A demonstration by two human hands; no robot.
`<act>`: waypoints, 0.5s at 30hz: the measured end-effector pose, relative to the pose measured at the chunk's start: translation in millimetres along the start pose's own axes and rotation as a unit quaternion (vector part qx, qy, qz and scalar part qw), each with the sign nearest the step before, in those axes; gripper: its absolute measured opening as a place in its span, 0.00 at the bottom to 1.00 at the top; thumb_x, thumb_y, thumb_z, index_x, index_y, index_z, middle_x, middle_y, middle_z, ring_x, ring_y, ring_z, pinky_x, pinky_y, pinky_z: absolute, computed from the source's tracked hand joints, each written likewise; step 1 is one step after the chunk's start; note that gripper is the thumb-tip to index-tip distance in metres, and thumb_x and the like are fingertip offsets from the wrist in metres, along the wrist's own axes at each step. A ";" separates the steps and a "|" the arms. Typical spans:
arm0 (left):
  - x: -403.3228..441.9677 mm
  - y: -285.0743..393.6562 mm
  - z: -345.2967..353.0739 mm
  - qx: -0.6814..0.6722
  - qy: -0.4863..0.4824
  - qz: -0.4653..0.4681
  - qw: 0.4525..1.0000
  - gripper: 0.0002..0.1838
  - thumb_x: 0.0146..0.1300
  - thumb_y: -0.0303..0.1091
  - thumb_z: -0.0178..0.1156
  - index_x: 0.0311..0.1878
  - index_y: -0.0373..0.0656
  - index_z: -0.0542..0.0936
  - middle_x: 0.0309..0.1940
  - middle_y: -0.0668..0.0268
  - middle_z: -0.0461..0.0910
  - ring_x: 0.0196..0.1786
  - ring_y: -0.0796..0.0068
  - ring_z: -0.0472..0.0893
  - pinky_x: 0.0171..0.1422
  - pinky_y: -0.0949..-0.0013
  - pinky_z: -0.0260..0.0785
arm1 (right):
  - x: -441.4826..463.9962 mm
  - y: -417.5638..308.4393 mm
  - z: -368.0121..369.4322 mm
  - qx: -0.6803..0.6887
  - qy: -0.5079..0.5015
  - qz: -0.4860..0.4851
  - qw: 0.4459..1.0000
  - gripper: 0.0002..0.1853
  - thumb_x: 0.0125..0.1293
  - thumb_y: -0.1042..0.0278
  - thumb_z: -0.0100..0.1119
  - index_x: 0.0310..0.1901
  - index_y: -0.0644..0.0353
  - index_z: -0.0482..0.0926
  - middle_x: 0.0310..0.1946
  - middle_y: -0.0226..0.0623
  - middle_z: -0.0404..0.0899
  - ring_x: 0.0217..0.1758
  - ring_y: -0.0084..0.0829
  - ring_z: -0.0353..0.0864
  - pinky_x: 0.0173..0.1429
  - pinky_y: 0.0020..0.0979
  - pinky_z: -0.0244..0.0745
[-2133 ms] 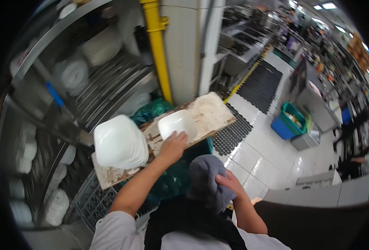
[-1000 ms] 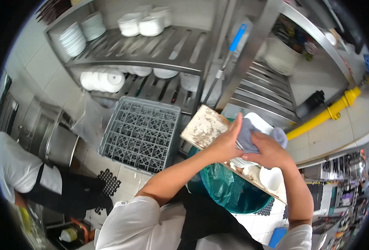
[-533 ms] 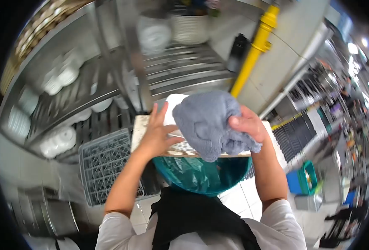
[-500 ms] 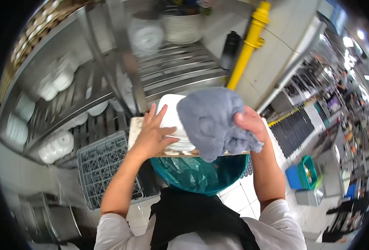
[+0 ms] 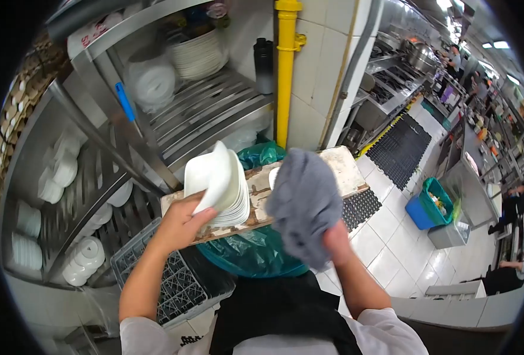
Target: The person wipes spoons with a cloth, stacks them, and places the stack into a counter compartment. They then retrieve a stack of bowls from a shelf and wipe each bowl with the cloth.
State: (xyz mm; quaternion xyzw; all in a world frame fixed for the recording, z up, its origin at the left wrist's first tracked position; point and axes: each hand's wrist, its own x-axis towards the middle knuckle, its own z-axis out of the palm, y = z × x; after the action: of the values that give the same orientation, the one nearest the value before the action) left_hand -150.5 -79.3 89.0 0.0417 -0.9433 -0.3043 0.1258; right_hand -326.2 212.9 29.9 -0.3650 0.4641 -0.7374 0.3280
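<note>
My left hand pinches the near edge of a white dish, which is tilted up on its side. Right beside it stands a stack of similar white dishes on a worn wooden board. A crumpled grey cloth is bunched in my right hand, held over the board to the right of the stack. The cloth hides most of another white piece behind it and some of my fingers.
Beneath the board is a bin with a green liner. A grey dish rack sits at the lower left. Metal shelves with stacked crockery stand ahead and left, by a yellow pipe. Several people are at the far right.
My left hand has gone from spread fingers beside the dishes to gripping a dish, now tilted up. The cloth has moved off the stack to the right. The view has turned right.
</note>
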 end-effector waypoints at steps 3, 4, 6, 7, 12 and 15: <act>-2.8 38.7 2.9 -0.259 0.092 -0.093 0.957 0.15 0.70 0.34 0.59 0.51 0.33 0.81 0.44 0.66 0.84 0.45 0.78 0.81 0.53 0.70 0.73 | 12.6 -1.7 60.6 -0.204 -0.085 -0.127 0.967 0.51 0.58 0.42 0.70 0.70 0.71 0.57 0.74 0.56 0.53 0.77 0.49 0.54 0.77 0.45 0.51; -2.7 48.0 13.7 -0.260 0.088 -0.086 0.958 0.15 0.70 0.34 0.59 0.51 0.33 0.81 0.44 0.66 0.84 0.45 0.78 0.81 0.53 0.70 0.73 | 25.9 -6.3 80.1 -0.322 -0.111 -0.197 0.919 0.50 0.57 0.43 0.71 0.69 0.72 0.58 0.75 0.59 0.49 0.79 0.52 0.49 0.78 0.47 0.48; -5.9 64.0 32.5 -0.335 0.166 0.003 0.927 0.14 0.70 0.35 0.59 0.49 0.33 0.82 0.42 0.68 0.84 0.45 0.77 0.80 0.53 0.70 0.72 | 47.0 -9.0 116.8 -0.396 0.013 -0.310 0.864 0.47 0.57 0.45 0.71 0.67 0.72 0.61 0.75 0.64 0.44 0.80 0.58 0.42 0.79 0.49 0.44; -5.4 66.6 36.9 -0.336 0.159 0.008 0.928 0.14 0.70 0.35 0.59 0.49 0.33 0.82 0.42 0.68 0.84 0.45 0.77 0.80 0.53 0.70 0.72 | 55.9 -12.7 118.9 -0.400 0.021 -0.311 0.862 0.47 0.57 0.45 0.71 0.67 0.72 0.61 0.75 0.64 0.44 0.80 0.58 0.42 0.79 0.49 0.44; -3.8 66.7 59.3 -0.470 0.137 0.013 0.872 0.14 0.70 0.37 0.61 0.43 0.32 0.82 0.35 0.70 0.81 0.36 0.80 0.76 0.41 0.74 0.67 | 98.5 -53.8 86.8 -0.071 0.104 -0.154 0.980 0.39 0.62 0.49 0.67 0.64 0.71 0.66 0.71 0.60 0.60 0.74 0.46 0.63 0.74 0.41 0.60; 0.6 67.6 68.1 -0.504 0.101 0.077 0.854 0.24 0.70 0.43 0.61 0.57 0.29 0.78 0.55 0.55 0.80 0.59 0.63 0.79 0.66 0.58 0.67 | 117.3 -41.9 39.1 0.215 0.029 0.004 0.976 0.35 0.70 0.45 0.57 0.66 0.68 0.66 0.66 0.52 0.69 0.67 0.41 0.73 0.70 0.38 0.66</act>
State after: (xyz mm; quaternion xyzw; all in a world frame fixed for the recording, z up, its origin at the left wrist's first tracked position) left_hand -169.0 13.9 75.4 -0.0702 -0.6431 -0.7213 0.2473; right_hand -360.1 113.8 107.9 -0.2622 0.3056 -0.8290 0.3882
